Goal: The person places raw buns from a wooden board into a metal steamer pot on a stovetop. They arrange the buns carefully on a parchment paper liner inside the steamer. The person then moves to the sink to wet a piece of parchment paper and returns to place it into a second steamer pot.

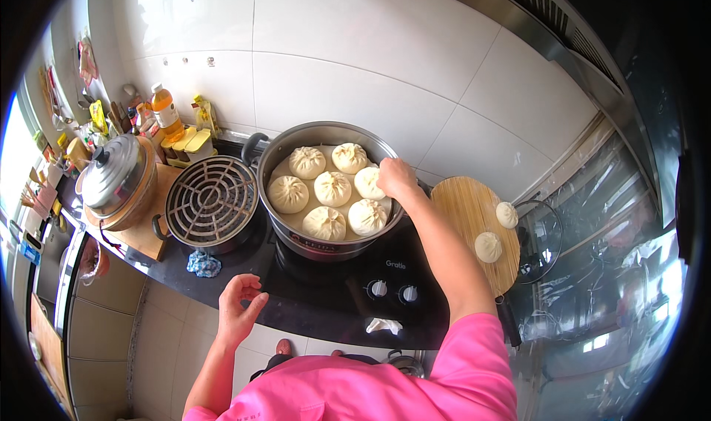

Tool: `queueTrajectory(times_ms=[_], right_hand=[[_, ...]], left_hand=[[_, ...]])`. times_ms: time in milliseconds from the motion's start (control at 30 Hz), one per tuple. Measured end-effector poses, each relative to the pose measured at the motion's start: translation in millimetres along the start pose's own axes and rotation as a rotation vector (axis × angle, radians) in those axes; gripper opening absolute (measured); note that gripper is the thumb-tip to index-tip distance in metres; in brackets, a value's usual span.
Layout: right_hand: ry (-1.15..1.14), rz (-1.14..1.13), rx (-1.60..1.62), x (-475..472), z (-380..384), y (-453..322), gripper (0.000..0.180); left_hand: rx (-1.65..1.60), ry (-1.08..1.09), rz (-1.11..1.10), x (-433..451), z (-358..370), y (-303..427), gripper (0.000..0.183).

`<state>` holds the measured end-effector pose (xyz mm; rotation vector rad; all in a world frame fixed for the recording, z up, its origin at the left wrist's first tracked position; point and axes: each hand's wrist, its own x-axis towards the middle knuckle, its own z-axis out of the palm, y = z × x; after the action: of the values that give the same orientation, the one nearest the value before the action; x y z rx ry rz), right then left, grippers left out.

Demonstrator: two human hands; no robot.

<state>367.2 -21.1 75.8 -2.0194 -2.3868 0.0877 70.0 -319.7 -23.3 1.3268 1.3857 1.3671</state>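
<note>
Several pleated dough buns lie on a pale liner inside a large stainless steel steamer pot, which stands on the black glass hob. My right hand reaches over the pot's right rim with curled fingers, against the rightmost bun. Its fingertips are hidden, so whether they grip the bun or only touch it is unclear. Nothing is in my left hand, held above the counter's front edge with thumb and fingers apart. Two more buns rest on a round wooden board at the right.
Left of the steamer is a dark pot topped by a slatted steaming rack. Farther left stand a lidded pot, an oil bottle and spice boxes. A blue cloth and white tissue lie near the front; a glass lid is at right.
</note>
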Motion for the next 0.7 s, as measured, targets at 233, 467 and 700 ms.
queueTrajectory(times_ms=[233, 467, 700], right_hand=[[0.116, -0.021, 0.036, 17, 22, 19, 0.013], [0.118, -0.266, 0.248, 12, 1, 38, 0.008], [0.069, -0.264, 0.226, 13, 11, 38, 0.006]], left_hand=[[-0.005, -0.002, 0.009, 3, 1, 3, 0.031], [-0.006, 0.01, -0.01, 0, -4, 2, 0.032], [0.003, 0.003, 0.0, 3, -7, 3, 0.032]])
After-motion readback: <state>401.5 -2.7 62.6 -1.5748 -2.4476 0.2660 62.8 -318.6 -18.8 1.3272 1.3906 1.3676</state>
